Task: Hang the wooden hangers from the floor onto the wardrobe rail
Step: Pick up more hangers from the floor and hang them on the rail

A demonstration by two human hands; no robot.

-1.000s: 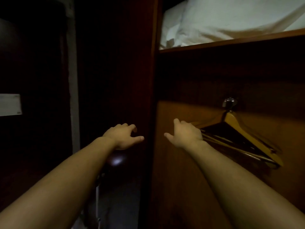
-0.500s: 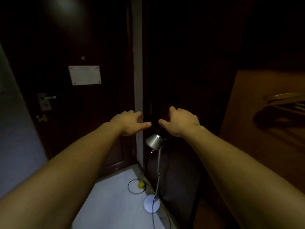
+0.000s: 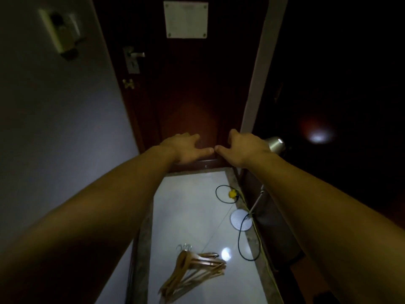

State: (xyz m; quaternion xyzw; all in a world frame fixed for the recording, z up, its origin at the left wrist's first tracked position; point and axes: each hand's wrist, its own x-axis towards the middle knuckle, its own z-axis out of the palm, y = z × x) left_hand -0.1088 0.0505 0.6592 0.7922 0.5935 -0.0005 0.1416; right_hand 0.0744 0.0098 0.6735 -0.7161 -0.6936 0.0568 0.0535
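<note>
A pile of several wooden hangers (image 3: 195, 273) with metal hooks lies on the pale shiny floor, low in the view between my forearms. My left hand (image 3: 186, 149) and my right hand (image 3: 243, 149) are stretched out ahead at mid-height, palms down, fingers loosely spread, thumbs almost touching. Both hands are empty and far above the hangers. The wardrobe rail is out of view.
A dark wooden door (image 3: 188, 95) with a handle (image 3: 133, 55) and a white notice (image 3: 185, 19) closes the narrow hallway ahead. A floor lamp (image 3: 274, 143) with a round base (image 3: 241, 220) and a looping cable (image 3: 225, 194) stands by the dark wardrobe side at right. A wall (image 3: 54, 128) runs along the left.
The view has swung left and down, away from the wardrobe with its hung hanger, toward the door and floor. The hanger pile has come into sight. Both hands stay empty.
</note>
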